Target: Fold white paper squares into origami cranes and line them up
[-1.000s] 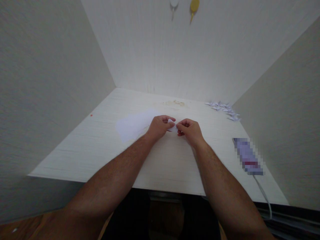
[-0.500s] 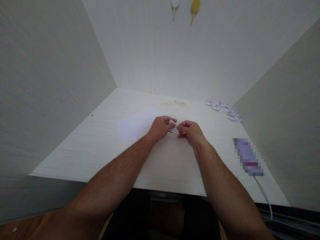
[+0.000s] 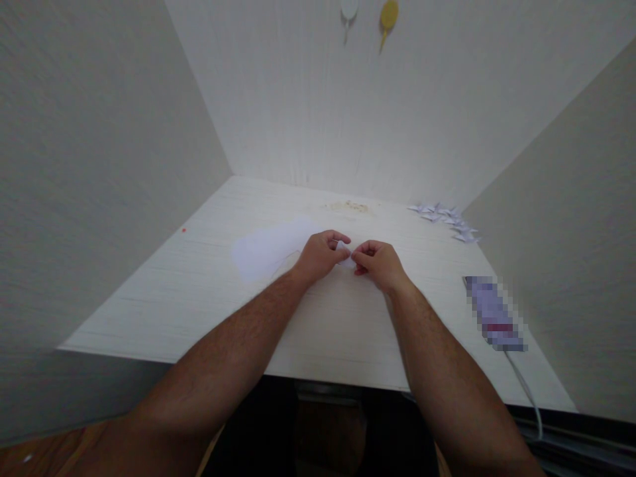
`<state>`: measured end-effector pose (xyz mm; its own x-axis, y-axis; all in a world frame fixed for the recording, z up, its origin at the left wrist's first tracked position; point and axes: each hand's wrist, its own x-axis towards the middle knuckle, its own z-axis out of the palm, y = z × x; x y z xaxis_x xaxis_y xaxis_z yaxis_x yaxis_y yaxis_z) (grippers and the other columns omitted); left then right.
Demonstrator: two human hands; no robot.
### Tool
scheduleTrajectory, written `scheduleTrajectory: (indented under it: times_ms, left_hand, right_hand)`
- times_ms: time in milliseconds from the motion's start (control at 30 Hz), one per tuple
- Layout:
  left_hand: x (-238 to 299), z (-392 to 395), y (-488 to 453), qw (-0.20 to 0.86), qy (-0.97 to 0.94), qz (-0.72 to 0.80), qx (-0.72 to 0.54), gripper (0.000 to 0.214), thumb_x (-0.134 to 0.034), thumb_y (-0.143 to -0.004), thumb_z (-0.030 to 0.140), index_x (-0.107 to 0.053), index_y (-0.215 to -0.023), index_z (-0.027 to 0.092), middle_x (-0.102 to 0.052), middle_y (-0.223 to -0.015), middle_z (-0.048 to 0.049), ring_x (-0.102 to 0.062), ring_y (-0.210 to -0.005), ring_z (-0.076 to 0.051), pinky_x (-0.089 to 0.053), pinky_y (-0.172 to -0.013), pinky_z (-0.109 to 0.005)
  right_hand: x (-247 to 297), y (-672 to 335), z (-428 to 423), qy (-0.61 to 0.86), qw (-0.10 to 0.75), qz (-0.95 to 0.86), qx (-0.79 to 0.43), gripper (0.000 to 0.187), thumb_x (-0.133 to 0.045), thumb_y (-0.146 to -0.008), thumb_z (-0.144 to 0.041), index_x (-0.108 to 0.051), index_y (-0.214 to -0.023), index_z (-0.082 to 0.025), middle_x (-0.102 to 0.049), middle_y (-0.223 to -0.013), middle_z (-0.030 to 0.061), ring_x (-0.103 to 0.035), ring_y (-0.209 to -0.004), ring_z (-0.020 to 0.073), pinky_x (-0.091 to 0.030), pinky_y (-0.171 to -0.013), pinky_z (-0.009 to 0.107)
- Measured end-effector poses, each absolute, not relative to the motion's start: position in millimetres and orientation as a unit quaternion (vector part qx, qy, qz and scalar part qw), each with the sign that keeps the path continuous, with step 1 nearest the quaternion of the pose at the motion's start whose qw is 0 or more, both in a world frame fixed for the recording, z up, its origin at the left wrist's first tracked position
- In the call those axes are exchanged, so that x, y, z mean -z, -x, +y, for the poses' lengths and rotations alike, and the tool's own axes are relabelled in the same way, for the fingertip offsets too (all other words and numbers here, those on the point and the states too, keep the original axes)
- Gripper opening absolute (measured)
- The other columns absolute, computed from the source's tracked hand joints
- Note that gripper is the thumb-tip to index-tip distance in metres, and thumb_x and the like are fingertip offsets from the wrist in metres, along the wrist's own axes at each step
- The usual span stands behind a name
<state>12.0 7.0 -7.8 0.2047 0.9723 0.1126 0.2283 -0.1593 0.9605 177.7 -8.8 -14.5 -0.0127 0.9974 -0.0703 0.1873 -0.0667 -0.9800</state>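
Between my hands, over the middle of the table, is a small folded piece of white paper (image 3: 344,262). My left hand (image 3: 322,255) pinches its left side with thumb and fingers. From the other side, my right hand (image 3: 378,262) has its thumb and forefinger closed on the paper's right end. The fingers cover most of the folds. Left of my left hand, white paper sheets (image 3: 263,250) lie flat on the table, partly behind my wrist.
Several small folded paper figures (image 3: 442,215) sit in the table's back right corner. A blurred-out flat device (image 3: 494,315) with a white cable (image 3: 524,384) lies at the right edge. Walls enclose the white table (image 3: 338,331) on three sides. Two hooks (image 3: 389,14) hang on the back wall.
The paper between my fingers has shifted slightly, and less of it shows now. Both hands stay in nearly the same place, still pinching it.
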Motion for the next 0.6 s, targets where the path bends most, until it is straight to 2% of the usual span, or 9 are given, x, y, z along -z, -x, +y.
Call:
scheduleTrajectory:
  times_ms: [167,333,500,600]
  left_hand:
    - [9.1,7.9,-11.5,0.464,-0.627,0.455,-0.429,0.029,-0.070,-0.065,0.017,-0.064,-0.094,0.014,-0.060,-0.060,0.0036,-0.047,-0.050,-0.007,-0.034,-0.050,-0.020]
    - [9.5,8.8,-12.4,0.461,-0.629,0.451,-0.435,0.030,-0.071,-0.064,0.016,-0.064,-0.093,0.014,-0.060,-0.058,0.0036,-0.046,-0.049,-0.006,-0.031,-0.048,-0.020]
    - [10.1,7.2,-16.0,0.532,-0.554,0.435,-0.470,0.029,-0.073,-0.061,0.015,-0.063,-0.088,0.014,-0.066,-0.065,0.0009,-0.055,-0.055,-0.008,-0.040,-0.054,-0.021]
    - [10.9,6.9,-18.5,0.559,-0.503,0.431,-0.498,0.028,-0.074,-0.058,0.013,-0.063,-0.084,0.014,-0.062,-0.061,0.0032,-0.055,-0.054,-0.008,-0.041,-0.055,-0.021]
  right_hand:
    - [13.0,-177.0,-9.9,0.556,0.412,-0.557,-0.459,0.014,-0.070,-0.070,-0.028,-0.060,-0.069,-0.018,-0.061,-0.055,-0.0012,-0.057,-0.046,0.0110,-0.044,-0.044,0.023]
    - [10.8,-175.8,-13.0,0.564,0.395,-0.578,-0.438,0.020,-0.069,-0.073,-0.035,-0.061,-0.069,-0.017,-0.060,-0.055,-0.0013,-0.055,-0.045,0.0109,-0.041,-0.043,0.023]
    - [12.0,-174.4,-14.0,0.572,0.406,-0.615,-0.361,0.021,-0.069,-0.074,-0.037,-0.062,-0.068,-0.018,-0.060,-0.055,-0.0008,-0.054,-0.048,0.0115,-0.039,-0.046,0.024]
    - [12.6,-172.1,-14.1,0.573,0.414,-0.629,-0.324,0.023,-0.068,-0.075,-0.039,-0.062,-0.066,-0.019,-0.060,-0.055,-0.0006,-0.054,-0.050,0.0119,-0.038,-0.047,0.025]
